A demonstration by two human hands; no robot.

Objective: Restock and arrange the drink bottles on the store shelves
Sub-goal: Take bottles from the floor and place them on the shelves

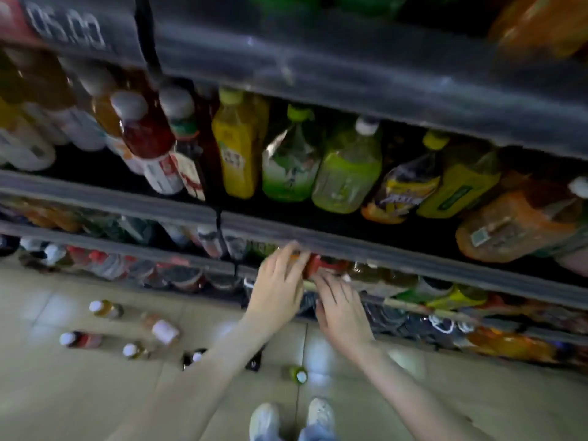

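The left grip (280, 283), a bare hand, curls its fingers (291, 254) over a small red-labelled plastic bottle (318, 265) and grasps it at the front edge of a low dark grey shelf (397, 254). The right grip (342, 310), the other bare hand, is released: its fingers (324, 283) lie fairly straight against the underside of the same bottle. The picture is blurred, so the exact contact is hard to tell. The bottle sits tucked just under the shelf's front rail, among other bottles too dim to make out.

One shelf up stand a yellow-labelled juice bottle (237, 151), a pale green bottle with a white cap (348, 173) and a large orange drink bottle (515, 226).

On the beige tiled floor (63, 393), left of the arms, several small white-capped bottles (105, 308) stand apart. A green bottle (297, 374) lies near a pair of white shoes (292, 418).
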